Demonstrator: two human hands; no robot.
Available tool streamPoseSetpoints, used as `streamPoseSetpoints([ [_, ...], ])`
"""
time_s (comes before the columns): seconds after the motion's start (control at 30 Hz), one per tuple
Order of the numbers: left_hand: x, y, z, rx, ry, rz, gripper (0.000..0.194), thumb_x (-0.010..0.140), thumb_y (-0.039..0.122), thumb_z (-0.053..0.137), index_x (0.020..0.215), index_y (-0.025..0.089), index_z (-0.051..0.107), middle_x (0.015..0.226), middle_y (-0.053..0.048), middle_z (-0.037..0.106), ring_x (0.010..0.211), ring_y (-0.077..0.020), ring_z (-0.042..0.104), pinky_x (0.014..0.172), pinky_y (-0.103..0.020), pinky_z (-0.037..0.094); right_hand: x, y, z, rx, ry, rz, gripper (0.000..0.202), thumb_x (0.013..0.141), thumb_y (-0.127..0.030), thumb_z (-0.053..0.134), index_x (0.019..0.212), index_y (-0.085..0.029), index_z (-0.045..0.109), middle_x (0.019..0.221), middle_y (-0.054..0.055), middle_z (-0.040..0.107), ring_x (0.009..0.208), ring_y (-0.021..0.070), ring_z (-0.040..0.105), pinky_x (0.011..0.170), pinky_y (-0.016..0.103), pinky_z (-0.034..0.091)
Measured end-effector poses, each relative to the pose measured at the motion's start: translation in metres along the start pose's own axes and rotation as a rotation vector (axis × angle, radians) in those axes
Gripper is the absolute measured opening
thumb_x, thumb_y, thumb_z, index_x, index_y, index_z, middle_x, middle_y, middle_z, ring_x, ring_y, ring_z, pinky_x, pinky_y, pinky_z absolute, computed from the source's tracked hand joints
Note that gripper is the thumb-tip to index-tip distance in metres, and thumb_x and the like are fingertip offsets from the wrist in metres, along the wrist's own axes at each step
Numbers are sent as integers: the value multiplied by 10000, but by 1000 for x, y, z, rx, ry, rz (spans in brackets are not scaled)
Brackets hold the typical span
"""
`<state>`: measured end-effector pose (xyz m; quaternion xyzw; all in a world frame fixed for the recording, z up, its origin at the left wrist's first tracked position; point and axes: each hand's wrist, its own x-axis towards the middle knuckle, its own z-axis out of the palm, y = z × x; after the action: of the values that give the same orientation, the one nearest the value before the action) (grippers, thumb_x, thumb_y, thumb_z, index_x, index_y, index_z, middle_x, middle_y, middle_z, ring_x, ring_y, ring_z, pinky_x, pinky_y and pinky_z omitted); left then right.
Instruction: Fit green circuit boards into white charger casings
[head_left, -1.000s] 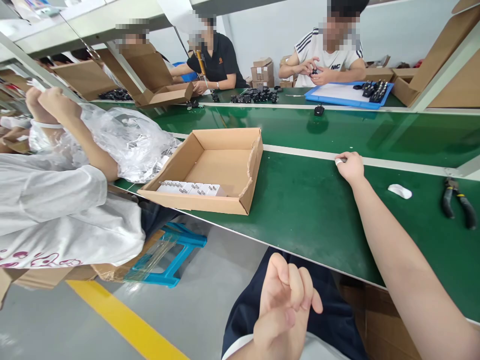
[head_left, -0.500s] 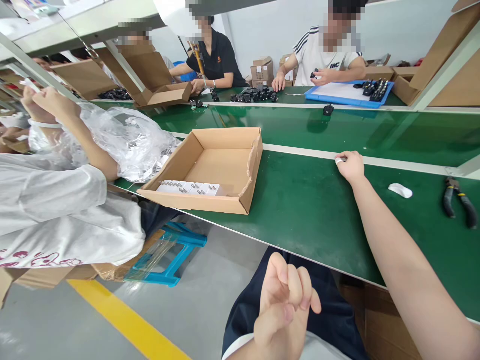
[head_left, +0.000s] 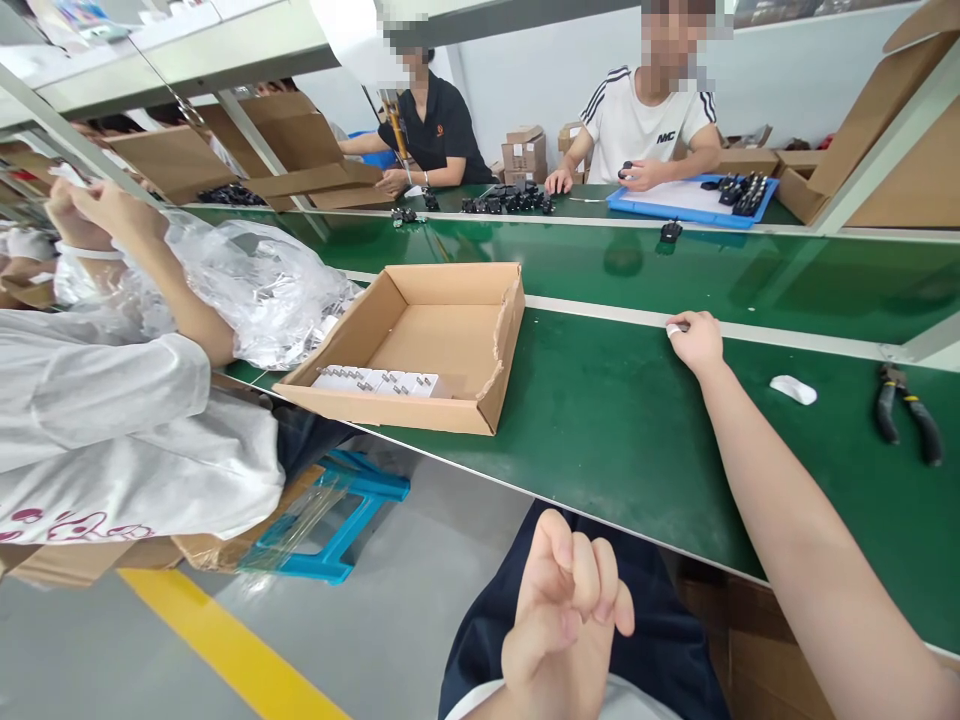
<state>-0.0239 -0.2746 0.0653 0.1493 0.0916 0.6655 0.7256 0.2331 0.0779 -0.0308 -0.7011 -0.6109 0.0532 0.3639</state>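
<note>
My left hand [head_left: 562, 610] is raised over my lap, palm up. Its fingers are loosely curled with the thumb apart, and nothing shows in it. My right hand [head_left: 697, 342] rests at the far side of the green table [head_left: 600, 410], fingers closed round a small whitish thing, mostly hidden. Left of it stands an open cardboard box [head_left: 412, 412] with a row of white pieces [head_left: 375, 381] with metal pins along its near wall. A white piece [head_left: 793, 389] lies right of my right hand.
Pliers [head_left: 904, 410] lie at the far right. Clear plastic bags [head_left: 262, 290] and a person's arms [head_left: 180, 280] are on the left. Two people sit opposite, near black parts [head_left: 510, 195] and a blue tray [head_left: 690, 203]. A blue stool [head_left: 337, 520] stands below.
The view has shifted slightly. Both my hands keep nearly the same pose and place. Across the table, the person in white sits more upright.
</note>
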Motion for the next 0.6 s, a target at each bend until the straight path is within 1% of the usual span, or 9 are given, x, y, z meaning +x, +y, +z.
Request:
streamPoseSetpoints([
  [0.17, 0, 2, 3, -15, 52, -38, 177, 699, 99, 608, 832, 198, 545, 584, 56, 217, 608, -103, 285, 602, -195, 404, 1, 2, 2, -2, 0, -10, 229, 752, -205, 512, 847, -186, 719, 919, 90, 582, 945, 275, 531, 991, 448, 406],
  [0.3, 1, 3, 3, -39, 48, -36, 206, 671, 81, 617, 829, 197, 557, 575, 60, 214, 605, -103, 299, 601, -196, 412, 2, 5, 3, 1, 0, -15, 240, 754, -217, 507, 850, -186, 725, 909, 87, 583, 952, 273, 528, 989, 444, 407],
  [0.47, 2, 1, 1, -65, 31, -16, 214, 656, 82, 628, 830, 191, 568, 571, 62, 220, 597, -100, 305, 590, -193, 412, 2, 6, 5, -2, 1, 3, 264, 761, -225, 498, 867, -187, 737, 943, 99, 582, 955, 279, 526, 971, 441, 414],
  [0.6, 2, 0, 3, -73, 63, -10, 207, 650, 90, 637, 816, 187, 562, 577, 62, 219, 599, -98, 318, 583, -192, 403, 2, 7, 6, -2, 6, 5, 266, 764, -240, 499, 870, -188, 738, 956, 101, 584, 955, 279, 521, 969, 447, 416],
])
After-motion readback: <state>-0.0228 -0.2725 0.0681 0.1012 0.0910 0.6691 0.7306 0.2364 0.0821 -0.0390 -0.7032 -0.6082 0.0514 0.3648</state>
